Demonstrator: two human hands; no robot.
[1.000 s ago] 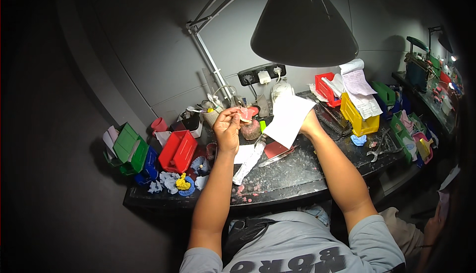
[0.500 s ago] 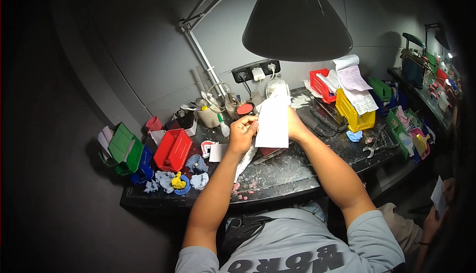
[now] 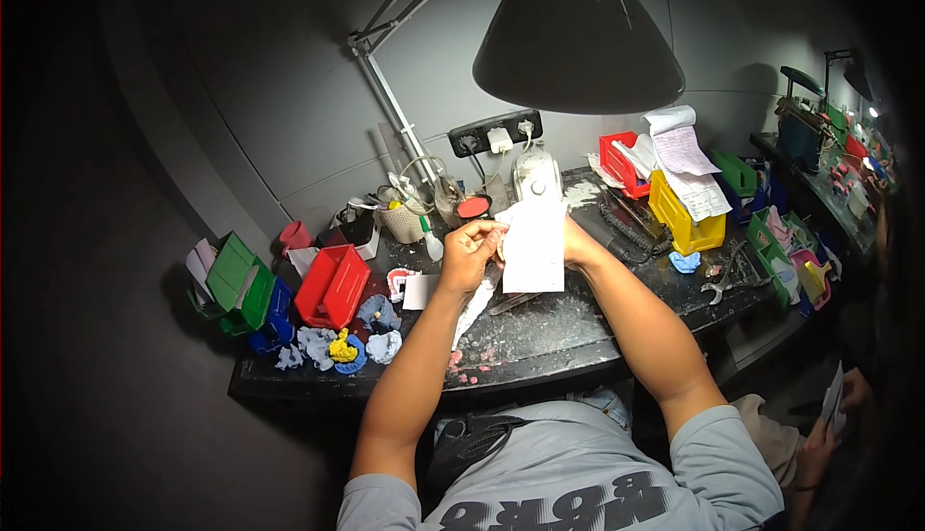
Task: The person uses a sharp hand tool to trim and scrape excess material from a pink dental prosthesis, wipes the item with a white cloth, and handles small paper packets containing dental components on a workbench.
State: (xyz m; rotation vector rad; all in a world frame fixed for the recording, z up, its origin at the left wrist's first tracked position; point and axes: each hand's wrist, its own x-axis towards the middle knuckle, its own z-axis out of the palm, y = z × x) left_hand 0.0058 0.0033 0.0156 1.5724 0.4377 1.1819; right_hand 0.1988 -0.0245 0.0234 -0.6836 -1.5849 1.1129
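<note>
Both arms (image 3: 409, 367) reach forward, left fingers (image 3: 485, 229) bent.

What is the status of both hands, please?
Right hand holding white paper, fingers hidden behind it. Left hand at its left edge, grip unclear. Lamp above bench.

The lamp (image 3: 578, 39) is lighting the desk (image 3: 588, 329) from above; the paper (image 3: 535, 252) is glaring white, the wall (image 3: 308, 97) is darkening leftward, and the corners are turning black.

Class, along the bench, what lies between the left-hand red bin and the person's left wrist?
In the head view, a small red-and-white piece and a white card lie between the red bin and the left wrist.
</note>
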